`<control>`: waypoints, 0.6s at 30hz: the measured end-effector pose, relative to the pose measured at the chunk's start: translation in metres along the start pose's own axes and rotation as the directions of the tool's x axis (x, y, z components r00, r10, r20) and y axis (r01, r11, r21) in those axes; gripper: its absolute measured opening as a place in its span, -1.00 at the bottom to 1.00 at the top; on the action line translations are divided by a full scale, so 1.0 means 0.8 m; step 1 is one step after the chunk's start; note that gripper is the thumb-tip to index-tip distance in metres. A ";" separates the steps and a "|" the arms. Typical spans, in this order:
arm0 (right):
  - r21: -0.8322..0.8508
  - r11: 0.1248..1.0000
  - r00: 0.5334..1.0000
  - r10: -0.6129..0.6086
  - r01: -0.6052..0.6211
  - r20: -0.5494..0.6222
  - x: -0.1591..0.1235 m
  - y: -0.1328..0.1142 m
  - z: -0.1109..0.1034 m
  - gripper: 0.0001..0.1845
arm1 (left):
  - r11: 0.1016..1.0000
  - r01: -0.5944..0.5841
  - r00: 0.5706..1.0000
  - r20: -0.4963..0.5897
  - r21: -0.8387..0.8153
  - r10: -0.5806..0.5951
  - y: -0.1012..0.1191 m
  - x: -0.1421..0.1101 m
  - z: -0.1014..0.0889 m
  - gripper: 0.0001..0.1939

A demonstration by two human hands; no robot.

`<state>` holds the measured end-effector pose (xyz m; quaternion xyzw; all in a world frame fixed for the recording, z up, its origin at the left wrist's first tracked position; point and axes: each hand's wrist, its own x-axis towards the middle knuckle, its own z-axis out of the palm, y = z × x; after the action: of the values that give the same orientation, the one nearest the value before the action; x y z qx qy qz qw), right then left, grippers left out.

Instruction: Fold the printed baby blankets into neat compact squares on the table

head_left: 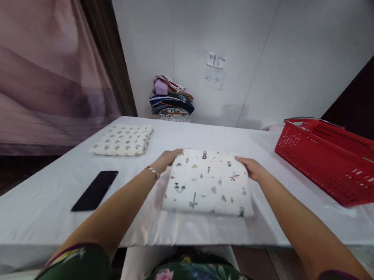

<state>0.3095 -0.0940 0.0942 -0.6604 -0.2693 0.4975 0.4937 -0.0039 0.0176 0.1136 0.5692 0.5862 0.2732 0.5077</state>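
Observation:
A folded white cloth with small printed motifs lies flat near the front edge of the table, right before me. My left hand grips its far left corner, thumb on top and the other fingers mostly hidden beneath or behind. At the far right corner, my right hand holds the same cloth in a like way. A bracelet circles my left wrist. Off to the left rests a second folded cloth, cream with rows of grey-green prints, apart from both hands.
A black phone lies left of my left forearm. The red plastic basket stands on the right of the white-covered table. Against the wall rises a stack of folded clothes. Paper notes hang above, and a pink curtain drapes at left.

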 end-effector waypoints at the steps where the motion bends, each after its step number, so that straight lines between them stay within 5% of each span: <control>1: -0.021 0.999 0.998 0.041 -0.041 -0.040 0.017 0.011 0.007 -0.83 | 0.999 0.042 0.999 0.003 0.006 -0.042 -0.009 0.014 0.010 -0.69; 6: -0.104 0.991 0.988 0.064 -0.079 -0.139 0.065 0.039 0.017 -0.76 | 0.991 0.123 0.992 -0.013 0.061 -0.122 -0.039 0.054 0.030 -0.73; 14: -0.305 0.951 0.979 -0.004 -0.060 -0.203 0.076 0.052 0.013 -0.61 | 0.995 0.040 0.999 0.021 0.096 -0.042 -0.067 0.083 0.023 -0.65; 18: -0.620 0.784 0.944 -0.220 0.021 -0.246 0.074 0.052 0.015 -0.44 | 0.995 0.055 0.998 0.019 0.085 -0.057 -0.071 0.090 0.025 -0.65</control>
<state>0.3141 -0.0544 0.0326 -0.8339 -0.3776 0.2428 0.3211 0.0041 0.0688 0.0353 0.5763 0.6074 0.2279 0.4970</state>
